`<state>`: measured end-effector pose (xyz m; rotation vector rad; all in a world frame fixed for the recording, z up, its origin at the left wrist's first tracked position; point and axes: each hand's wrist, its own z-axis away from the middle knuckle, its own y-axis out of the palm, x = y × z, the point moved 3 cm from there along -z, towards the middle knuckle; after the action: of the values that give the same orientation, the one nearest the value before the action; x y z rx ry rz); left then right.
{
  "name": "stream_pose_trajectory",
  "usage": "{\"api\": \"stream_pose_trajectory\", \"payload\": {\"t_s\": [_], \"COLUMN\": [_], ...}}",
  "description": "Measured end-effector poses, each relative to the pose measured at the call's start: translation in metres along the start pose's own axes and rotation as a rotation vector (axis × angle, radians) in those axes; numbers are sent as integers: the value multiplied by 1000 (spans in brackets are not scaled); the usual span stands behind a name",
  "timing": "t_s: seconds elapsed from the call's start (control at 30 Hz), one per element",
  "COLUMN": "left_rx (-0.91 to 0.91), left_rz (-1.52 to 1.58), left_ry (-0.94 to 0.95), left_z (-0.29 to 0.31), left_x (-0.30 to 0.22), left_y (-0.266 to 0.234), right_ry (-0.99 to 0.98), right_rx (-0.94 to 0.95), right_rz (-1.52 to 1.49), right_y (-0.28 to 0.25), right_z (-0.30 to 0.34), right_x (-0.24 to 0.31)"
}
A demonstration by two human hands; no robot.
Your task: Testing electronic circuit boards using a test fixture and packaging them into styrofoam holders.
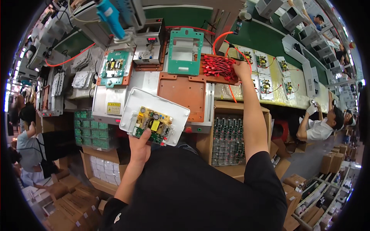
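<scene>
In my left hand (pixel 140 149) I grip a white plastic housing (pixel 175 115) by its near edge, the thumb over a circuit board (pixel 156 121) lying in it. The board is yellow and green, with capacitors and a yellow transformer. My right hand (pixel 242 70) reaches forward to the right end of a pile of short red wire leads (pixel 217 66) in a brown tray. Its fingers are closed at the leads; how many they pinch is hidden.
A brown fixture plate (pixel 181 94) lies ahead, with a green frame (pixel 185 52) behind it. A blue electric screwdriver (pixel 110 17) hangs over a green jig (pixel 114 68) at the left. White housings with boards (pixel 266 84) line the right. Boxed boards (pixel 228 134) stand below the bench.
</scene>
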<state>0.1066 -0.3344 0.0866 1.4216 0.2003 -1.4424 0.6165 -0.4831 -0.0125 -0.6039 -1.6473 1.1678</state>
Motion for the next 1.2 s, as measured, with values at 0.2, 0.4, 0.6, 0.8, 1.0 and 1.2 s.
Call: {"api": "stream_pose_trajectory", "payload": {"t_s": [0.2, 0.4, 0.6, 0.8, 1.0, 1.2], "left_rx": [39, 42, 86, 61, 25, 173], "left_rz": [-15, 68, 93, -72, -412, -717], "left_ry": [31, 37, 69, 376, 617, 780], "left_z": [-14, -24, -40, -34, -15, -6], "left_x": [-4, -20, -25, -36, -49, -53], "left_y": [-10, 4, 39, 69, 67, 70], "right_ry": [163, 48, -27, -516, -774, -835], "right_rx": [-98, 7, 612, 164, 38, 36], "right_rz": [-405, -1320, -1550, -663, -403, -274], "right_y": [-34, -86, -127, -156, -162, -157], "right_z": [10, 93, 158, 222, 240, 242], "right_x": [-17, 47, 121, 206, 249, 258]}}
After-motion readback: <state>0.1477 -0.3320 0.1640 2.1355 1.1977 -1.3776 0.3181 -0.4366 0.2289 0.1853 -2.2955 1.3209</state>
